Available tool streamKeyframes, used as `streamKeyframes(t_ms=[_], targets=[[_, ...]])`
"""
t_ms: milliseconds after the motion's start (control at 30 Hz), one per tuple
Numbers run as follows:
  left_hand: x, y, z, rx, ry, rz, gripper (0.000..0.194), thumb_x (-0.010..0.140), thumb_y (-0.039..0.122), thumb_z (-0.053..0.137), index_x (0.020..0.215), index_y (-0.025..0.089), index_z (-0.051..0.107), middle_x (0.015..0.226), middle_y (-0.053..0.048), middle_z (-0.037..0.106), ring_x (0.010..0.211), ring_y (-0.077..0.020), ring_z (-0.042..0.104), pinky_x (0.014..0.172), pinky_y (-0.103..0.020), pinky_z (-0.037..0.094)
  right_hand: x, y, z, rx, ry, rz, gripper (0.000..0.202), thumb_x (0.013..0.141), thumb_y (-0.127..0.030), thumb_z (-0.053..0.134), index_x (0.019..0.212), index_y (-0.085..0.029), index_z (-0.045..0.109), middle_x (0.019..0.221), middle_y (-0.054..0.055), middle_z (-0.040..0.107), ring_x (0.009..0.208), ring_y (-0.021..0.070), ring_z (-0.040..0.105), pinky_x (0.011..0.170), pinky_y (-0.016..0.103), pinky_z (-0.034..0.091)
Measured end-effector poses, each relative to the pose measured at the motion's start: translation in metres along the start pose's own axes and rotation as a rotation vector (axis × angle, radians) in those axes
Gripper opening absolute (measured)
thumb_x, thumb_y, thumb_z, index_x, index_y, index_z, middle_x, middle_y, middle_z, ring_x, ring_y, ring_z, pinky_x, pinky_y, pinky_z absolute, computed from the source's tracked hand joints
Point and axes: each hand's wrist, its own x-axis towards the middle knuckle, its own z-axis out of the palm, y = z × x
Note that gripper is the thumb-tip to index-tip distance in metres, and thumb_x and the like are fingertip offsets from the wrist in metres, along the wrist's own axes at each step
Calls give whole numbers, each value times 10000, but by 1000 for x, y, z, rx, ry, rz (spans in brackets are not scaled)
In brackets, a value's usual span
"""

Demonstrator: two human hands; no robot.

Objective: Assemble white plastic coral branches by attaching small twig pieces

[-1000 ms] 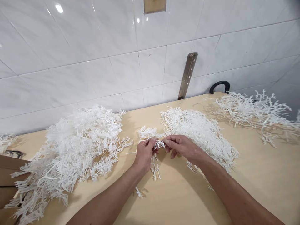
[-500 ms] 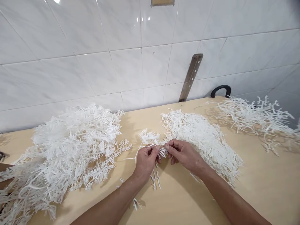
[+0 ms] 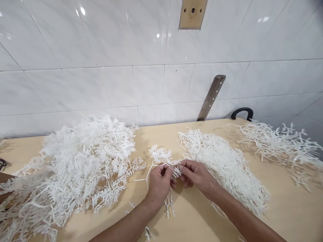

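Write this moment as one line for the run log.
left hand: pinching white branched piece | right hand: fingers at its end | left pile, right pile: on table

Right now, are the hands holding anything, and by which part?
Yes, a white branchy piece. The left hand pinches its thin stem; the right hand is at its bristly end, grip unclear.

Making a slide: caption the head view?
Left hand and right hand hold a branching white sprig between two white piles.

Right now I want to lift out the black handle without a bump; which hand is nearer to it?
Right. The right hand is nearer, though the black handle lies beyond it, farther right; the left hand is on its other side, farther away.
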Motion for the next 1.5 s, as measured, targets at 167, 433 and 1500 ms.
streamKeyframes(t_ms=[167, 433, 1500], targets=[[4, -7, -2, 75, 27, 53, 345, 793, 476, 648, 642, 178, 562, 519, 17, 563, 412, -105, 515, 420, -206, 427, 7, -1, 0, 56, -6, 13, 409, 856, -579, 609, 783, -177, 599, 620, -17, 625, 470, 113, 584, 463, 223, 363], [2, -2, -2, 154, 15, 43, 344, 805, 482, 625, 654, 186, 537, 470, 41, 528, 313, -73, 423, 350, -190, 337, 6, 13, -1, 117, -3, -45, 385, 874, -559, 608, 789, -184, 586, 604, -25, 614, 458, 102, 560, 460, 223, 357], [-1, 7, 0, 112, -32, 29, 429, 751, 575, 683, 683, 169, 563, 472, 47, 519, 338, -66, 427, 367, -186, 355, 1, 16, 4, 108, 53, -102, 272, 856, -478, 632, 864, -209, 593, 617, -26, 620, 504, 130, 598, 520, 268, 504]])
